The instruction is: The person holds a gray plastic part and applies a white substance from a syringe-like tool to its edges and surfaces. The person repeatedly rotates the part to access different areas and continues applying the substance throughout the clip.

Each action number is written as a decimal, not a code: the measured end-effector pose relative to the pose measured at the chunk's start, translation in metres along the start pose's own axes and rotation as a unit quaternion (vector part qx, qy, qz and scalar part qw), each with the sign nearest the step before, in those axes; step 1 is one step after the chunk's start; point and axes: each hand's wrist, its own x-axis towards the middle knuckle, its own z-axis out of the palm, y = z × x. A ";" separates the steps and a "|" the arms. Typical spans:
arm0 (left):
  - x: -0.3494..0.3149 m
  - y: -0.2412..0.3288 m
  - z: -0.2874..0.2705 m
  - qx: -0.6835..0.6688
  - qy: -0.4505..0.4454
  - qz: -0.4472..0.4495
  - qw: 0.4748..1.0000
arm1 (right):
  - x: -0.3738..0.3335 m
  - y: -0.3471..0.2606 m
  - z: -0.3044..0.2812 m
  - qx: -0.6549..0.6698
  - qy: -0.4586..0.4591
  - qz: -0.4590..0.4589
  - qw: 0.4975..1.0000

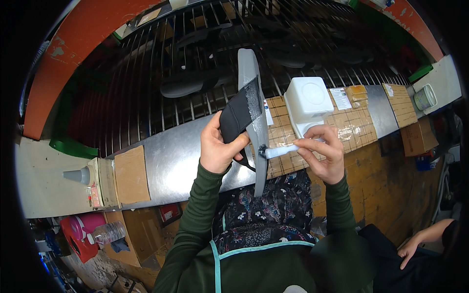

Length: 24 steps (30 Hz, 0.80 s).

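My left hand [218, 146] is closed round the black strap of a slide sandal [235, 116]. The sandal is held on edge, its grey sole [248, 66] running up and down the view. A wet-looking, whitish smear marks the strap's side beside the sole. In the thumb and fingers of my right hand [322, 154] is a brush with a pale handle [281, 151]. Its dark bristles [263, 151] touch the sole's side, below the strap. Just beyond my right hand stands a white plastic container [309, 100] on the cardboard-covered bench.
Metal rods [141, 78] form a rack beyond the bench, with dark sandals [185, 88] lying on it. Cardboard [131, 175] lies on the steel bench top [168, 156]. A plastic bottle [108, 233] is at lower left. Another person's hand [408, 250] is at lower right.
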 end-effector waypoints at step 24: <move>0.005 -0.008 -0.007 -0.131 -0.060 0.025 0.989 | 0.001 0.003 0.002 0.163 -0.017 0.039 0.986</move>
